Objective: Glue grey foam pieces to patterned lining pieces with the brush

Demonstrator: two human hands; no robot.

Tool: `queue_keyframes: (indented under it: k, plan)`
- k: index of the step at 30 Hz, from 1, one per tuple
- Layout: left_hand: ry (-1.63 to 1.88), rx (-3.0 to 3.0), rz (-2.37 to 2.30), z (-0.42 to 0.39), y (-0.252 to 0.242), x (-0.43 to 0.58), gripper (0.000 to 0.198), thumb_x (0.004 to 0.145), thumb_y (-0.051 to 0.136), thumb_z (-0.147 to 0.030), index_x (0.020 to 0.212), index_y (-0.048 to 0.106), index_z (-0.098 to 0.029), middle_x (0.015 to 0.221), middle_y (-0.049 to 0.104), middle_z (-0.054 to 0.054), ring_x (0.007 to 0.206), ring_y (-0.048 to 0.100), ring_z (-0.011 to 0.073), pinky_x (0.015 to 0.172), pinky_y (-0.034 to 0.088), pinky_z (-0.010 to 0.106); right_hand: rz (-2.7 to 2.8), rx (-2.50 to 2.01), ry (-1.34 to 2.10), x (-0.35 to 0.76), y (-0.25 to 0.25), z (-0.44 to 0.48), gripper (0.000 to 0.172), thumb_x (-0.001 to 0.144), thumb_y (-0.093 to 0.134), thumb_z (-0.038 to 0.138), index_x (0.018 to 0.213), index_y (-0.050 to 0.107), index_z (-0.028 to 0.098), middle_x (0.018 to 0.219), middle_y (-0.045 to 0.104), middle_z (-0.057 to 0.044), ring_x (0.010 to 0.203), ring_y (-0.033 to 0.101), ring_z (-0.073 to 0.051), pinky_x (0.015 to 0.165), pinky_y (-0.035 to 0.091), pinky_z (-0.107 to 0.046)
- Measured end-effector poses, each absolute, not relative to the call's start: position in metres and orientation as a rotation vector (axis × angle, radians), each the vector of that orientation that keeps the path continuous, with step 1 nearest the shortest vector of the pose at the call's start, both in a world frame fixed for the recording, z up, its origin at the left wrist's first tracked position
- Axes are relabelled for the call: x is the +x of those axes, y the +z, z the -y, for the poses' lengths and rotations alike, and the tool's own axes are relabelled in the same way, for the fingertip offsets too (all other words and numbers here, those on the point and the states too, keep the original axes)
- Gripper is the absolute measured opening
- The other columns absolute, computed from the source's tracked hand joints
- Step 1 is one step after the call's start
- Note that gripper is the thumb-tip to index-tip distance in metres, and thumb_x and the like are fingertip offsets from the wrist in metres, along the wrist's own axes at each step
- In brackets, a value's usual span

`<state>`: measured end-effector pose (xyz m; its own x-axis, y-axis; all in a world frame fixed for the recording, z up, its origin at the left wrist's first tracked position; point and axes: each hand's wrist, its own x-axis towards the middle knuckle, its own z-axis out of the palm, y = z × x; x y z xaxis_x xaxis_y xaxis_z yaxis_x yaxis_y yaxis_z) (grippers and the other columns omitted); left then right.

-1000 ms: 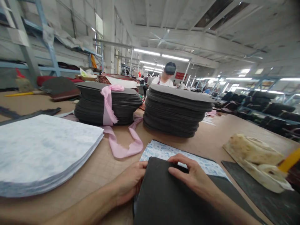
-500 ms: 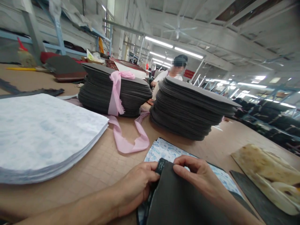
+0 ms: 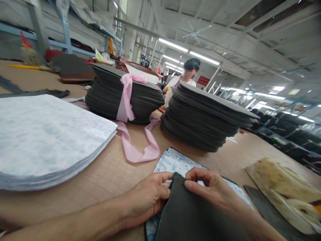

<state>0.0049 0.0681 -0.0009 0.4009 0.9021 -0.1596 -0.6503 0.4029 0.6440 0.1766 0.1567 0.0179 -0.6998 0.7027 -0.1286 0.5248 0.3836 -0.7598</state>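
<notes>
A dark grey sheet (image 3: 193, 214) lies at the front of the table, its corner raised between my two hands. My left hand (image 3: 151, 195) has its fingers closed on the dark edge strip at the sheet's left side; a ring shows on one finger. With thumb and fingertips my right hand (image 3: 207, 184) pinches the same sheet near its top corner. Beneath both hands lies a stack of blue-and-white patterned fabric (image 3: 175, 160) with dark edging, partly covered by the grey sheet.
Two tall piles of dark sheets, one pile (image 3: 147, 100) tied with pink ribbon (image 3: 125, 100) and another pile (image 3: 200, 120), stand behind. White patterned sheets (image 3: 50, 134) lie left. A stained yellowish pad (image 3: 281, 187) is at right. A person (image 3: 180, 80) works beyond.
The dark strip at the corner, visible earlier between my hands, is now mostly tucked out of sight under my left fingers. Both hands stay at the sheet's corner; the view has shifted slightly.
</notes>
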Motion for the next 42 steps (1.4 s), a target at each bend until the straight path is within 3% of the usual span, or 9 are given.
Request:
queue_keyframes:
  k: [26,31,37,42]
  plan:
    - [1.023,0.607,-0.503,-0.069,-0.006,0.007,0.032,0.061,0.053,0.000,0.091,0.061,-0.008,0.068,0.060,0.000,0.062,0.057,0.0071,0.062,0.039,0.018,2.533,-1.126,1.301,0.176,0.022,-0.160,0.022,0.077,0.060,0.036,0.069,0.058,0.016,0.065,0.054,0.003,0.063,0.046,-0.010,0.058,0.035,-0.022]
    - [1.034,0.624,-0.492,-0.069,-0.003,0.006,0.036,0.055,0.047,0.001,0.087,0.063,-0.007,0.066,0.059,0.001,0.060,0.056,0.0067,0.061,0.038,0.016,2.560,-1.112,1.301,0.176,0.022,-0.161,0.021,0.076,0.061,0.036,0.069,0.058,0.016,0.064,0.054,0.003,0.063,0.046,-0.010,0.059,0.034,-0.022]
    - [1.050,0.649,-0.538,-0.069,-0.007,0.006,0.019,0.066,0.055,-0.016,0.082,0.064,-0.010,0.068,0.057,0.002,0.062,0.053,0.0085,0.059,0.036,0.017,2.572,-1.119,1.270,0.174,0.024,-0.162,0.022,0.076,0.061,0.036,0.069,0.058,0.016,0.063,0.054,0.002,0.062,0.046,-0.010,0.058,0.034,-0.023]
    - [1.066,0.762,-0.559,-0.072,-0.023,0.007,0.028,0.066,0.064,-0.031,0.087,0.063,-0.012,0.065,0.050,-0.001,0.052,0.043,0.0060,0.052,0.032,0.018,2.572,-1.129,1.280,0.174,0.024,-0.162,0.022,0.076,0.060,0.036,0.070,0.058,0.016,0.064,0.053,0.002,0.062,0.046,-0.010,0.058,0.034,-0.022]
